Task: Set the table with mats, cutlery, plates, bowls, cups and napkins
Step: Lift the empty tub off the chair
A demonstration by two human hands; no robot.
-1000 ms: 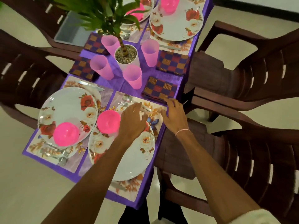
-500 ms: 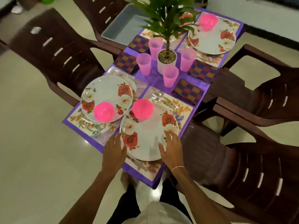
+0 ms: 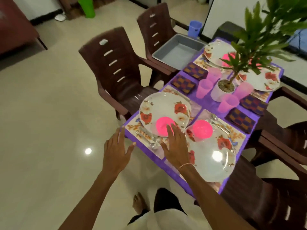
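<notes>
both hands shifted left off near-right plate (image 3: pixel 214 163); left hand (image 3: pixel 116 150) fingers spread at table (image 3: pixel 147 152) corner; right hand (image 3: pixel 176 146) fingers straight, close together, by near-left pink bowl (image 3: pixel 162 125).

One desk (image 3: pixel 206 101) carries four flowered plates (image 3: pixel 164 107) (image 3: pixel 214 163) (image 3: pixel 214 50) (image 3: pixel 262 83), set on four floral mats (image 3: pixel 131 127) (image 3: pixel 237 135) (image 3: pixel 198 61) (image 3: pixel 262 95). Three pink bowls (image 3: pixel 162 125) (image 3: pixel 201 128) (image 3: pixel 228 58) show plainly, and a fourth pink patch is half hidden behind leaves. Four lilac cups (image 3: pixel 203 88) (image 3: pixel 214 74) (image 3: pixel 244 91) (image 3: pixel 228 103) surround one potted plant (image 3: pixel 223 91). There are four checked napkins (image 3: pixel 183 83) (image 3: pixel 195 70) (image 3: pixel 240 120) (image 3: pixel 253 103). The cutlery is too blurred to count. Four brown chairs (image 3: pixel 116 72) (image 3: pixel 156 25) (image 3: pixel 292 97) (image 3: pixel 259 196) stand two to a side, with one grey tray (image 3: pixel 177 50) on one of them. On the floor are one green bin (image 3: pixel 87 7) and one blue bucket (image 3: pixel 195 29).
</notes>
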